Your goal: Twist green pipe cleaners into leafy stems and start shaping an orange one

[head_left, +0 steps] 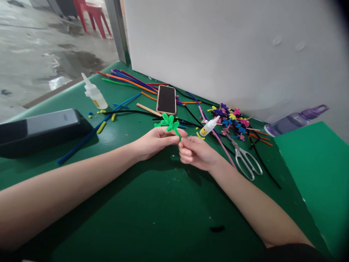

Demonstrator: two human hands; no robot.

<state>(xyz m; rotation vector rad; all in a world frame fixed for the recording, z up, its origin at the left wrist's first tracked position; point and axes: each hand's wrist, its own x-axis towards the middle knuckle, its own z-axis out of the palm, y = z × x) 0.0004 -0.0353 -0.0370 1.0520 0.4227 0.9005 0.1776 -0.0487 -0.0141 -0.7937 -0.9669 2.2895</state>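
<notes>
Both my hands meet over the middle of the green table (152,222), around a bright green pipe cleaner (169,122) bent into several loops. My left hand (155,142) pinches it from the left, thumb against fingers. With curled fingers, my right hand (197,151) grips its lower end. A small white glue bottle (209,126) with a yellow label lies just beyond my right hand. Scissors (247,158) with silver handles rest to the right, blades partly open. Beyond my left hand a phone (166,99) lies face up.
Colourful pipe-cleaner flowers (231,118) are heaped at the back right, near a purple bottle (294,122) on its side. Loose pipe cleaners (128,82) spread across the back. Another glue bottle (94,91) stands left, behind a dark box (43,131). A green board (319,174) is at right.
</notes>
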